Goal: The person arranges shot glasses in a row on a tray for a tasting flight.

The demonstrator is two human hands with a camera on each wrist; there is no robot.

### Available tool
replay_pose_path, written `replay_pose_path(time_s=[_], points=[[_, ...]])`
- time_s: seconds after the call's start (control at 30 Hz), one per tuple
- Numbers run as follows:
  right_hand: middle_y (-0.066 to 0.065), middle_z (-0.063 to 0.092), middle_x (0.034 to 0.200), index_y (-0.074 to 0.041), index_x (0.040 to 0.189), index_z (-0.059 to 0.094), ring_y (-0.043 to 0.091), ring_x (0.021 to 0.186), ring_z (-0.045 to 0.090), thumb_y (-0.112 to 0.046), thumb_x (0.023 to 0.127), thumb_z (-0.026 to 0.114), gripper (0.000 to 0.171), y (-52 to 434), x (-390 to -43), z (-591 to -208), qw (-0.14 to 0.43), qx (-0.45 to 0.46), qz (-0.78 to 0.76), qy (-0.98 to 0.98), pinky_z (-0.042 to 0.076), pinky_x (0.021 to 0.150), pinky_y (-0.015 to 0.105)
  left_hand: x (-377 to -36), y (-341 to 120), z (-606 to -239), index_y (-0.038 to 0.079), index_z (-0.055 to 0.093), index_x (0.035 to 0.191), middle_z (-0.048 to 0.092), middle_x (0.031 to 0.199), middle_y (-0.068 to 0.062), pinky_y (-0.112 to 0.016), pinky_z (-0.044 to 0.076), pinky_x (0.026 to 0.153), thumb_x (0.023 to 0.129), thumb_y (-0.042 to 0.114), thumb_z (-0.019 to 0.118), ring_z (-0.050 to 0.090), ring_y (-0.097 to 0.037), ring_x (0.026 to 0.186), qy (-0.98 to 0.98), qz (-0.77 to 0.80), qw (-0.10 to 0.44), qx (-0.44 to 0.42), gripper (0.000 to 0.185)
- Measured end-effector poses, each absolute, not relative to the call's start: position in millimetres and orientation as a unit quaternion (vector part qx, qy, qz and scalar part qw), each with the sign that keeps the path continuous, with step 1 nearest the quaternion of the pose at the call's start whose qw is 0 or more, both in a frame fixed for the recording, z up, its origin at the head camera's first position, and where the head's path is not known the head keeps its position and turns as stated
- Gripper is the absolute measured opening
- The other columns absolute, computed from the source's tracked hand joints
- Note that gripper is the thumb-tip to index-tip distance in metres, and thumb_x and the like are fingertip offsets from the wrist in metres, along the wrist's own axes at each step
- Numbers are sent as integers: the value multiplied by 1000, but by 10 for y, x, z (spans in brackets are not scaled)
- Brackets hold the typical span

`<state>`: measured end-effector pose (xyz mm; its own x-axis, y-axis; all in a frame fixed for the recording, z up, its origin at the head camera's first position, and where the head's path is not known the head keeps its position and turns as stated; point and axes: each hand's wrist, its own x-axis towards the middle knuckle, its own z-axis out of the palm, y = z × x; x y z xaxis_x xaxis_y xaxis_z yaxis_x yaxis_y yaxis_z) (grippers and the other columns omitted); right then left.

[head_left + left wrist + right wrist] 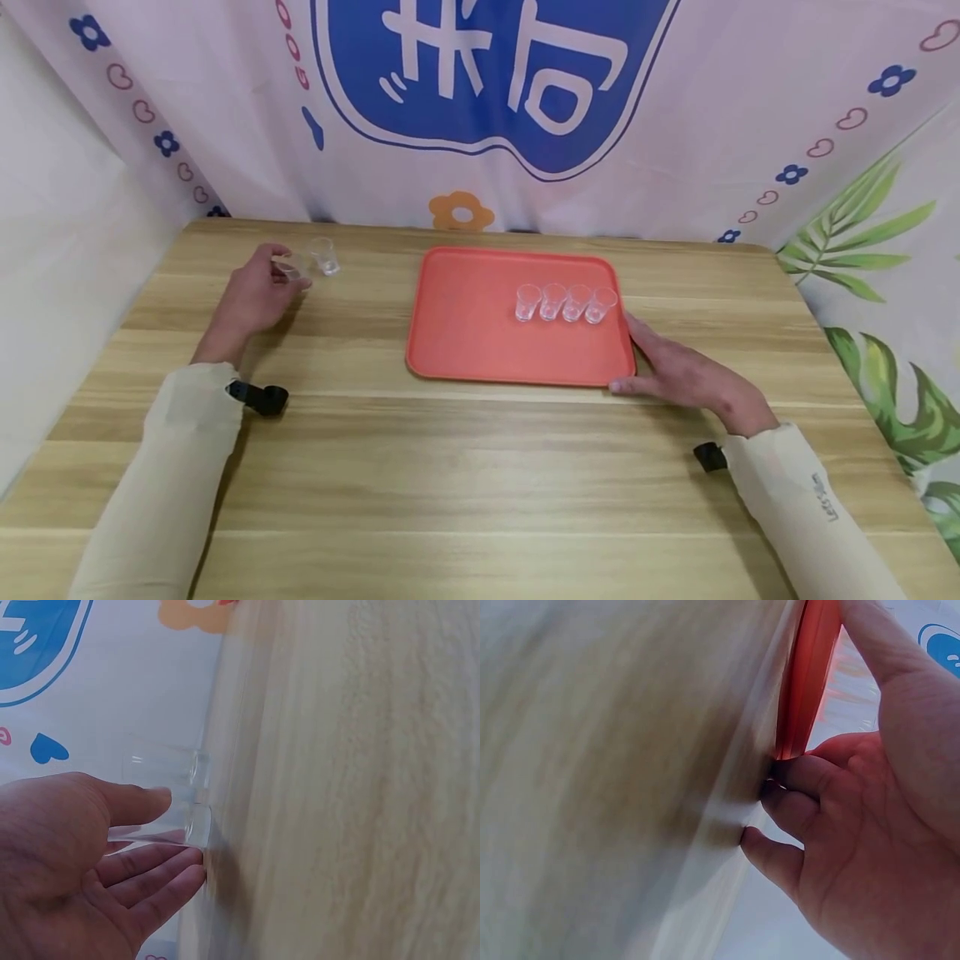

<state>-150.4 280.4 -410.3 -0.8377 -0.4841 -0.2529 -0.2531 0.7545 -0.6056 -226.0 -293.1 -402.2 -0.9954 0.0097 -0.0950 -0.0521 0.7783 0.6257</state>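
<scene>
At the far left of the table, my left hand (262,287) has its thumb and fingers around a small clear shot glass (292,267). In the left wrist view the thumb lies along one side of this glass (196,823), with the fingers on the other side. A second shot glass (326,257) stands upright just right of it. My right hand (678,371) holds the near right corner of a red tray (465,333), thumb at the front edge and fingers along the right side. On the tray's right half, several shot glasses (553,302) stand upright in a row.
The wooden table (465,483) reaches back to a printed cloth (247,100) hanging behind it. A leaf-patterned cloth (892,275) hangs at the right. The tray lies near the table's back edge.
</scene>
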Motion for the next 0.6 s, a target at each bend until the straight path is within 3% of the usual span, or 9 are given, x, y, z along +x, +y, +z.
replay_pose_path(time_s=[0.6], points=[[13,5,171,-20,166,-5,37,153,16,-52,90,76,115,2825,-1510,-4090,200,-201,-288,915,23,119,60,-2269,-2913,-4052,-9,36,143,53,125,-36,-65,42,98,106,20,57,52,-50,118,944,330,28,15,52]])
